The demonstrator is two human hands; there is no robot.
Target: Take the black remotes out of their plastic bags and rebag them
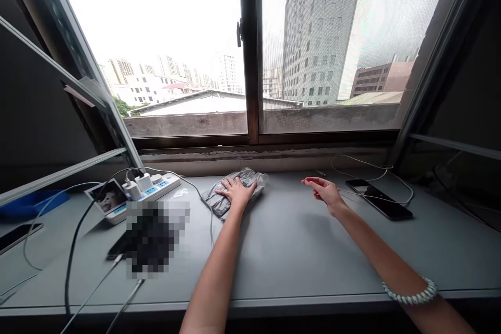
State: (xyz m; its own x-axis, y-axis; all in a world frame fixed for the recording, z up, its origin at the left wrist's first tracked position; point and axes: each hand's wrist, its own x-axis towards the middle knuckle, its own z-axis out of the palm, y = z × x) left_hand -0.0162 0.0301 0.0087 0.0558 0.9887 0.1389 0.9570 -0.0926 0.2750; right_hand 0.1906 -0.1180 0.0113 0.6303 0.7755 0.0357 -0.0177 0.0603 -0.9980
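Pressed a crumpled grey plastic bag (219, 203) against the desk (282, 255) below the window (252, 62) under the open left hand (238, 193), apparently to steady it, and held the right hand (327, 194), with fingertips pinched together, above the desk near a smartphone (387, 209).

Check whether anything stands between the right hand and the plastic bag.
Nothing visible stands between the right hand and the bag; only desk surface shows there. The left hand lies spread over part of the bag.
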